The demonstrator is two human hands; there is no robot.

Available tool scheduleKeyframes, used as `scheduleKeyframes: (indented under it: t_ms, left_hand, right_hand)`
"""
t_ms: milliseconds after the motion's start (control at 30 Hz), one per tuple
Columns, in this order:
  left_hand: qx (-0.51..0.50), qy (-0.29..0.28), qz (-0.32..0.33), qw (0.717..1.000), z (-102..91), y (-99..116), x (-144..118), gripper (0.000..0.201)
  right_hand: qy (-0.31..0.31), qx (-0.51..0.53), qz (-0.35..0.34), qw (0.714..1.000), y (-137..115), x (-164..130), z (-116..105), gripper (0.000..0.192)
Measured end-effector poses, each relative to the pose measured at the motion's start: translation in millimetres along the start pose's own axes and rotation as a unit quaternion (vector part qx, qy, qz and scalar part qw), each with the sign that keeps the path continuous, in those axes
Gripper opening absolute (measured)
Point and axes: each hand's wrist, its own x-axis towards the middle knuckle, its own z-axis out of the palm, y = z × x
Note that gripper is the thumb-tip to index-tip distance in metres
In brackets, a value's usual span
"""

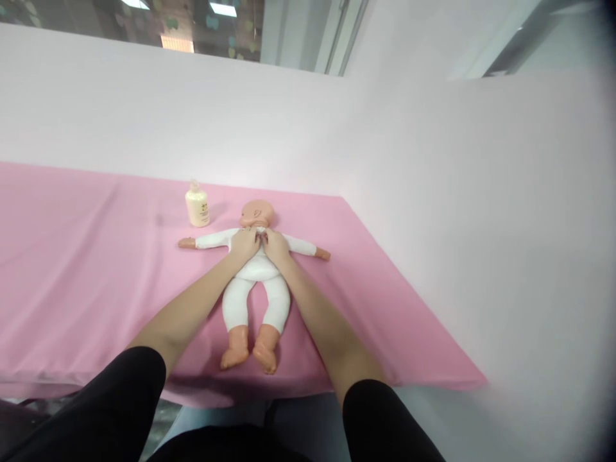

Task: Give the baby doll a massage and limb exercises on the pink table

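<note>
A baby doll (260, 266) lies on its back on the pink cloth, arms spread wide and head turned to the left. White covers its body and limbs, leaving its hands and feet bare. On the left side of its upper chest is my left hand (244, 244), fingers bent inward near the neckline. My right hand (276, 245) mirrors it on the other side. The fingertips of both hands almost meet at the middle of the chest, closed on the white clothing (260, 262) there. Small details between the fingers are hidden.
A pump bottle of pale yellow lotion (197, 206) stands beyond the doll's outstretched arm on the left. The pink cloth (96, 269) covers a table set against white walls (192, 115) at the back and right. A window (144, 29) is above.
</note>
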Motion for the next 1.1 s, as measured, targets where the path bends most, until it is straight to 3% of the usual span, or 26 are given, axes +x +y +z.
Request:
scheduleKeyframes:
  t_ms: [267, 567, 833, 1100]
  left_hand:
    - [-0.005, -0.003, -0.004, 1.000, -2.5, 3.8, -0.5, 0.031]
    - [0.010, -0.054, 0.010, 0.998, -15.1, 8.6, -2.6, 0.036]
    - [0.013, -0.063, 0.012, 0.998, -19.0, 11.3, -2.8, 0.035]
    - [0.004, -0.099, 0.039, 0.994, -40.2, 15.2, -9.6, 0.030]
  right_hand:
    - [0.060, 0.023, -0.021, 0.998, 11.3, 2.3, 15.0, 0.024]
    - [0.052, -0.002, -0.044, 0.998, 15.5, 3.9, 20.4, 0.026]
    - [-0.015, -0.049, -0.030, 0.998, 3.4, -0.9, 4.3, 0.034]
    - [-0.071, -0.057, -0.047, 0.995, -6.6, -11.3, -12.2, 0.043]
